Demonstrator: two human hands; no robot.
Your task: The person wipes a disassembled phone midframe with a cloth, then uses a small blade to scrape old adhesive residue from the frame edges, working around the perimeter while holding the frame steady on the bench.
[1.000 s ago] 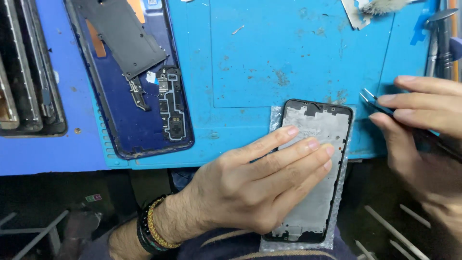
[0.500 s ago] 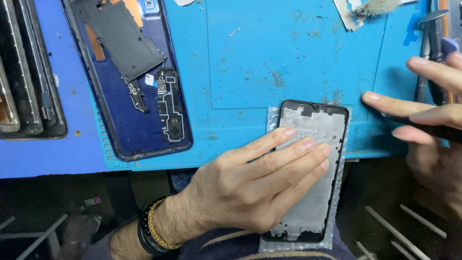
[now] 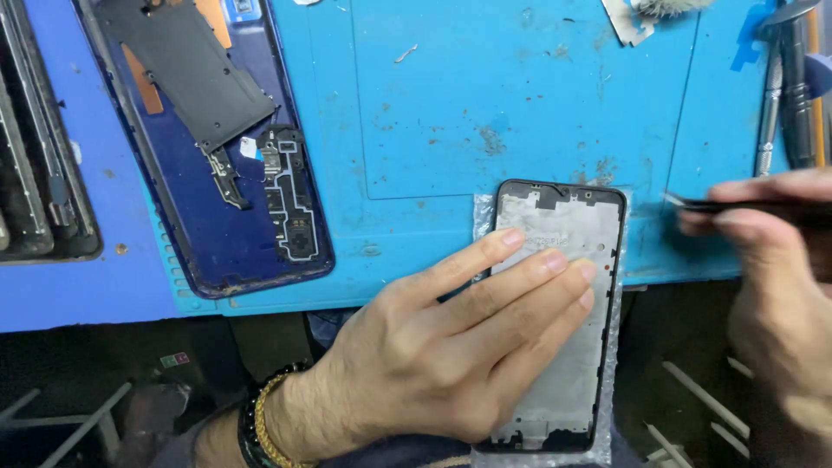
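While the left hand lies flat with its fingers spread and extended, it presses down on a phone frame, a black-rimmed rectangle with a pale grey inner plate. The frame rests on a clear plastic wrapper at the near edge of the blue work mat; its lower end overhangs the edge of the table toward the person. A beaded and chain bracelet sits on the left wrist.

The right hand is to the right of the frame, blurred, with thumb and fingers pinched on a pair of dark tweezers. The tweezer tip points left and sits just beside the upper right corner of the frame; contact cannot be determined.

At the upper left of the mat lies a dark blue phone back housing, open side up, with a grey shield plate and a black component board inside it. Further left, dark stacked phone parts lie at the edge of the view. Metal hand tools lie at the upper right, and a scrap of white paper lies near the top edge.
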